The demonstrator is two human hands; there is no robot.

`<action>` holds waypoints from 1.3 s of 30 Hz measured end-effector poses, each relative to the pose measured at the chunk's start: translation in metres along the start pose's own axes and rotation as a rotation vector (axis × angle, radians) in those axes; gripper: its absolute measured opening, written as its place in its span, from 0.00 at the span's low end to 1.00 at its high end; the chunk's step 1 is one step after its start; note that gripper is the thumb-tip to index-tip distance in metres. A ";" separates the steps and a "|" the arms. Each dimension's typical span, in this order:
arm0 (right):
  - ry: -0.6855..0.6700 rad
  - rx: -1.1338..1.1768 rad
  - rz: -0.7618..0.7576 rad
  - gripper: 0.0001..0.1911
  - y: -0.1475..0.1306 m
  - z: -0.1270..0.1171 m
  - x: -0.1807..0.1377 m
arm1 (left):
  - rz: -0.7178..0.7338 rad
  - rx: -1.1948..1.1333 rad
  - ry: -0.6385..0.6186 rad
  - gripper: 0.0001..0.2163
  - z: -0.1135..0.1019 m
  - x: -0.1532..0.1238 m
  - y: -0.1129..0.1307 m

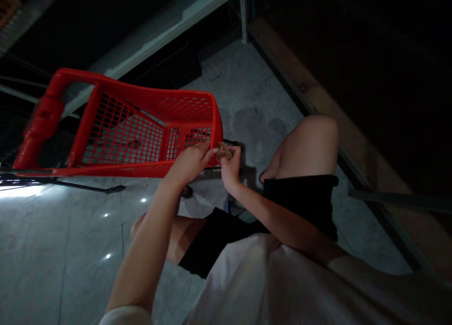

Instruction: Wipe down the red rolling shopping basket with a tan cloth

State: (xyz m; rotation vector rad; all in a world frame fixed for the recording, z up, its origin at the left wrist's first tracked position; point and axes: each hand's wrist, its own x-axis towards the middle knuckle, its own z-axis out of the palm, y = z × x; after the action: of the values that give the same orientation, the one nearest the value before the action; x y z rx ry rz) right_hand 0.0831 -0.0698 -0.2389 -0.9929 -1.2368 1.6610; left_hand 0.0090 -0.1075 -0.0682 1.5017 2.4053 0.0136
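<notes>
My left hand (pixel 192 161) and my right hand (pixel 231 165) meet in front of me. Between their fingertips is a small crumpled brown thing (pixel 223 151). My right hand pinches it from the right, and my left fingers touch it from the left. Both hands are just beside the near corner of a red plastic shopping cart basket (pixel 148 127). The basket's red handle (pixel 42 120) is at the far left. My bare knees and black shorts (pixel 300 198) show below the hands.
The floor is grey glossy tile (pixel 52 249) with light spots. A pale metal shelf edge (pixel 169 26) runs diagonally behind the cart. A wooden board with a metal rail (pixel 339 122) runs along the right. The surroundings are dark.
</notes>
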 end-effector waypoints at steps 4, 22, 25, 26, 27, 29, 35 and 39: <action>0.033 0.057 -0.035 0.21 -0.026 0.001 -0.009 | 0.088 0.001 -0.112 0.23 -0.035 -0.031 -0.058; 0.041 -0.150 -0.277 0.18 -0.021 0.020 -0.011 | -0.229 0.026 0.252 0.18 -0.007 -0.030 -0.084; 0.023 -0.209 -0.190 0.15 0.003 0.011 0.013 | -0.237 0.079 0.262 0.20 -0.007 -0.010 -0.068; 0.015 -0.226 -0.142 0.14 0.013 0.007 0.022 | -0.236 0.097 0.259 0.21 -0.007 -0.003 -0.061; 0.012 -0.238 -0.101 0.13 0.021 0.003 0.031 | -0.230 0.108 0.255 0.21 -0.008 0.004 -0.055; 0.023 -0.250 -0.066 0.13 0.029 0.000 0.047 | -0.210 0.103 0.246 0.21 -0.010 0.017 -0.042; 0.130 -0.103 -0.316 0.15 -0.030 0.011 0.078 | -0.218 0.077 0.181 0.22 -0.019 0.055 -0.011; 0.157 -0.100 -0.484 0.16 -0.072 0.011 0.086 | -0.196 0.035 0.156 0.21 -0.021 0.071 0.001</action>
State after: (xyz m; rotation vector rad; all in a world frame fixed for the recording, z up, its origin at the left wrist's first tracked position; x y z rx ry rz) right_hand 0.0540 0.0194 -0.1769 -0.7859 -1.3358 1.1365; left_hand -0.0237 -0.0416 -0.0658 1.3164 2.6810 0.0480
